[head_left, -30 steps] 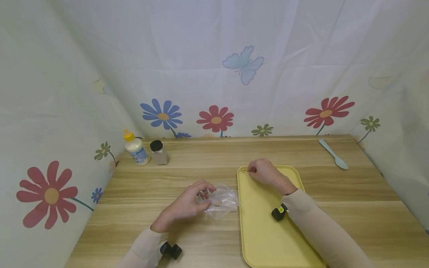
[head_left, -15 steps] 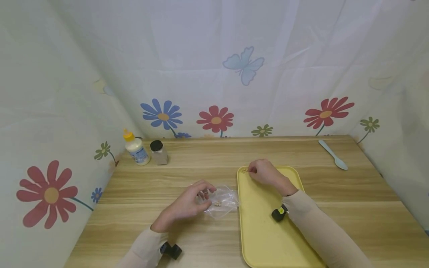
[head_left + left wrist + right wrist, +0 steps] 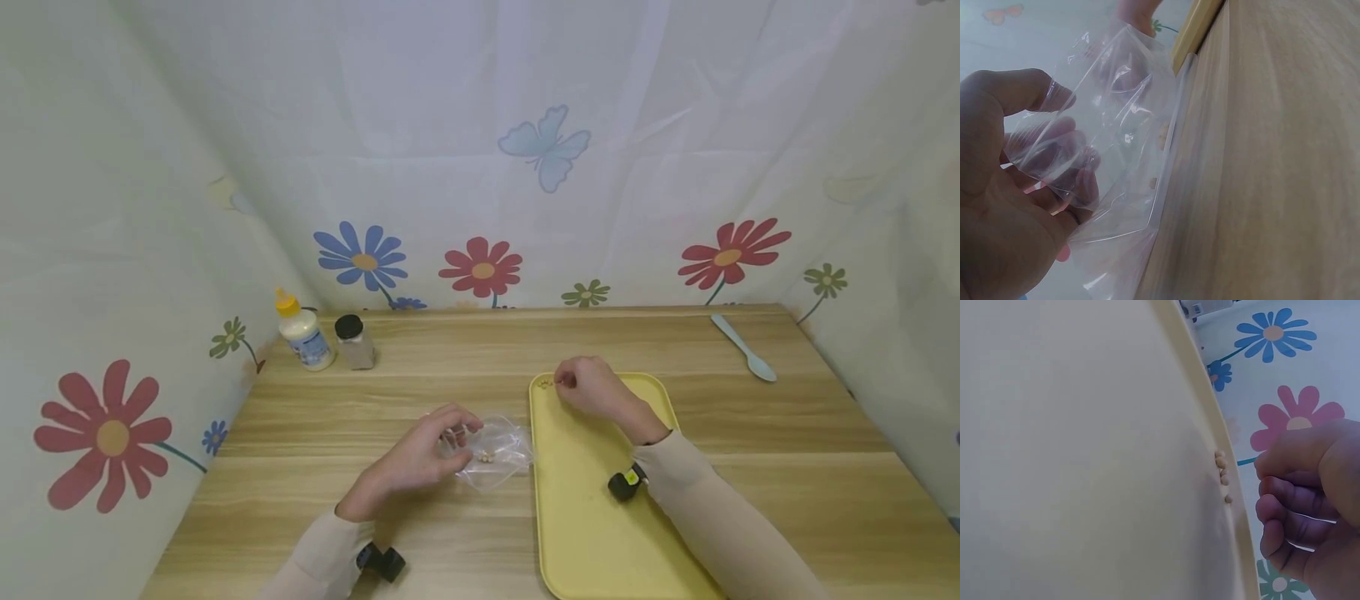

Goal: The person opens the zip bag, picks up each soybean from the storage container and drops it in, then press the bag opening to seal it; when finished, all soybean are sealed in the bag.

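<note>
A clear plastic bag [image 3: 504, 450] lies on the table, with several small beige beans [image 3: 486, 457] inside. My left hand [image 3: 423, 450] holds the bag's mouth, thumb and fingers spread apart; plastic covers the fingertips in the left wrist view. My right hand [image 3: 596, 390] is over the far left corner of the yellow tray [image 3: 592, 517], thumb and fingertips brought together. Beside those fingertips, several beige beans [image 3: 1222, 469] lie in a short row along the tray's edge. The right wrist view shows curled fingers and no bean between them.
A white bottle with a yellow cap [image 3: 306, 335] and a black-lidded jar [image 3: 356, 343] stand at the table's back left. A pale blue spoon [image 3: 744, 348] lies at the back right. A flowered curtain [image 3: 420, 167] borders the wooden table [image 3: 442, 342].
Both hands stay almost where they were. The bag, beans and tray show no clear movement; the whole view shifts very slightly.
</note>
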The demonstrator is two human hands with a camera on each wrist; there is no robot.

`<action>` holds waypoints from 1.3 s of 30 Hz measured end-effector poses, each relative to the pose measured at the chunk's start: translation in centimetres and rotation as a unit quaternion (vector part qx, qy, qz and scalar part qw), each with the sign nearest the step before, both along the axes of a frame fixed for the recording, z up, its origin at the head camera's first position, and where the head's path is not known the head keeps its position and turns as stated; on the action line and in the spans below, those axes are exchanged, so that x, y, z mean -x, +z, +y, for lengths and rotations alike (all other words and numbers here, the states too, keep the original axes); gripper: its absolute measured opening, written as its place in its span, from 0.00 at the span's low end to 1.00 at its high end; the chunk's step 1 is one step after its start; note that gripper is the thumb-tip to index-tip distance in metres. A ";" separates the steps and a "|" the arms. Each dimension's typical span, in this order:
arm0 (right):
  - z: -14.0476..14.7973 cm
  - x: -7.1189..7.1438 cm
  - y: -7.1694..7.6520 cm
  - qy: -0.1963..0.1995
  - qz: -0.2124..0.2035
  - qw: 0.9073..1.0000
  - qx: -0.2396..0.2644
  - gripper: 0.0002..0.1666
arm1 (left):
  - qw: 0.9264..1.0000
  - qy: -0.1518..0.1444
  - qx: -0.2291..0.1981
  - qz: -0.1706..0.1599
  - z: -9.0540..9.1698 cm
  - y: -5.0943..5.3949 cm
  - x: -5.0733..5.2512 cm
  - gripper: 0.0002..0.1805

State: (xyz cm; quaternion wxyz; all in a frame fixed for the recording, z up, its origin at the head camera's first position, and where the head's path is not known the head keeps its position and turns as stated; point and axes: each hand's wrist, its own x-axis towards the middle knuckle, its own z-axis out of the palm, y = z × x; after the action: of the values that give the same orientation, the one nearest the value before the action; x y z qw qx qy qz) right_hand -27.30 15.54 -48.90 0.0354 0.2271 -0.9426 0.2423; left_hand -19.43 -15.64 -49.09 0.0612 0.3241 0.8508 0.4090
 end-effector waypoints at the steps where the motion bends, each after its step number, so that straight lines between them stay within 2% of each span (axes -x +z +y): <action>1: 0.0 -0.1 0.1 0.001 -0.002 1.000 0.004 0.05 | 1.000 -0.002 -0.001 0.004 0.0 0.0 0.0 0.20; 6: -0.3 -0.6 0.8 0.009 -0.006 1.000 0.020 0.04 | 1.000 -0.006 -0.005 0.016 -0.1 -0.3 -0.1 0.20; 12: -0.5 -1.3 1.3 0.017 0.002 0.999 0.033 0.03 | 1.000 -0.003 -0.003 0.013 -0.1 -0.2 -0.1 0.20; 22: -0.9 -2.4 1.9 0.023 0.031 0.998 0.052 0.02 | 1.000 0.007 0.011 -0.010 0.1 0.1 -0.3 0.21; 39: -1.9 -4.3 2.9 0.069 0.065 0.990 0.103 0.03 | 1.000 -0.008 0.000 0.017 0.1 -0.1 0.0 0.20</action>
State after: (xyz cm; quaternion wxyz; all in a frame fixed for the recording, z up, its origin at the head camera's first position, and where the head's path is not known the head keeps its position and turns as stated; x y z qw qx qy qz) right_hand -23.05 13.61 -45.97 0.1025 0.3021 -0.8903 0.3250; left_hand -19.46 -15.55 -49.19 0.0501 0.3374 0.8492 0.4031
